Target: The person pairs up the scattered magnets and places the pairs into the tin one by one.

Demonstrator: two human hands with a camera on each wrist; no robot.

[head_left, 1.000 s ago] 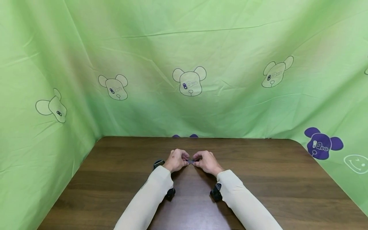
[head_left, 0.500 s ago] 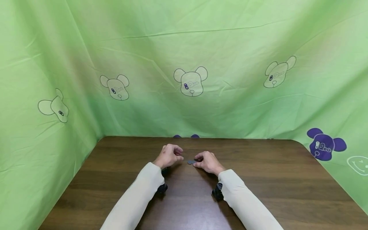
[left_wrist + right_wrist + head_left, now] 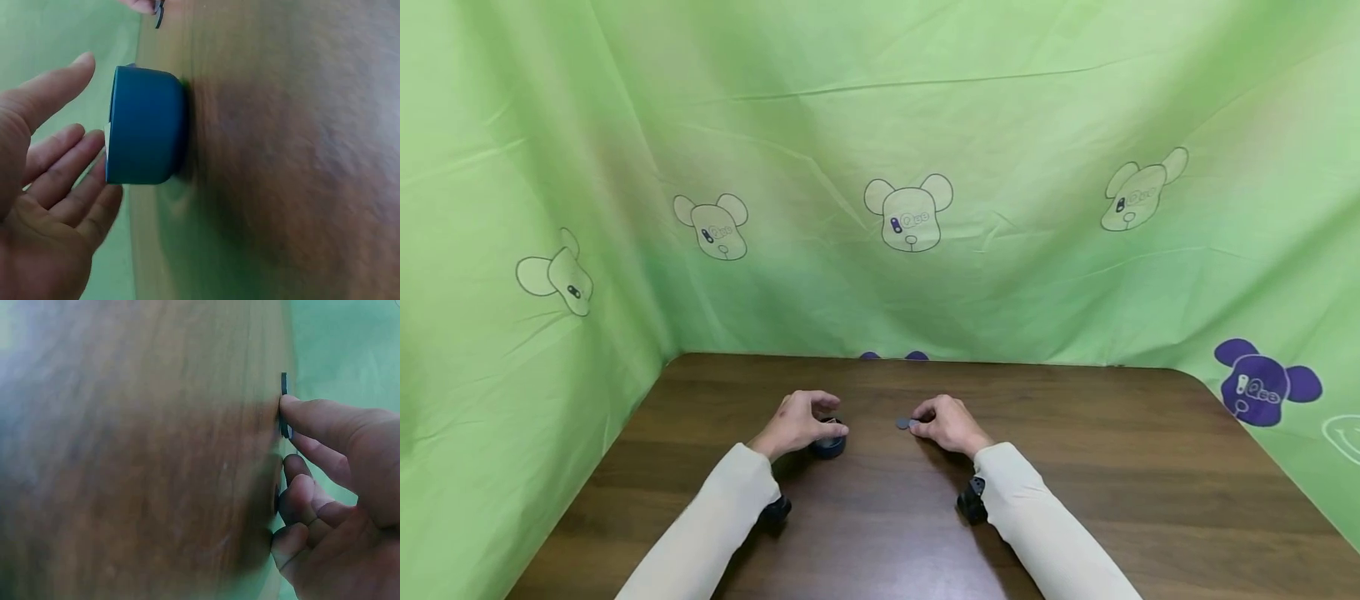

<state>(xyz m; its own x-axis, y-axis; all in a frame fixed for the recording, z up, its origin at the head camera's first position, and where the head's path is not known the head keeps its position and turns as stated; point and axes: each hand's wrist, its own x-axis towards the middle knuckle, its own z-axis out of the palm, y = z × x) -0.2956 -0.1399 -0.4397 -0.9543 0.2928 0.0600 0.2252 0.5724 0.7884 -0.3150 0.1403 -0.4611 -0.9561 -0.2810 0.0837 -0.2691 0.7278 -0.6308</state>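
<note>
Dark blue in colour, a round, bowl-like container [image 3: 147,125] is set upright on the brown, wood-grained desk [image 3: 887,525]; something pale is glimpsed at its mouth but cannot be made out. Well apart from the container, to its right, two small, thin, grey-blue discs [image 3: 903,423] are seen low at the desk surface, side by side or slightly overlapped.

At the container, the main risk is judged to be an early brush: if its rim were caught by the thumb or a fingertip, it could be nudged or tipped. At the discs, little edge is offered because they are so thin; by too light a pinch one could be lost, and by too hard a press one could be slid over the other.

The left hand [image 3: 797,423] is held around the container's rim, with the thumb to the near side and the fingers reached toward the far side. Its grip is relaxed, with nothing seen grasped; whether the container is touched cannot be told. To the right of the container, the right hand [image 3: 951,425] is placed low, and the disc farther from the container is pinched by its thumb and forefinger, the remaining fingers being bent.
</note>
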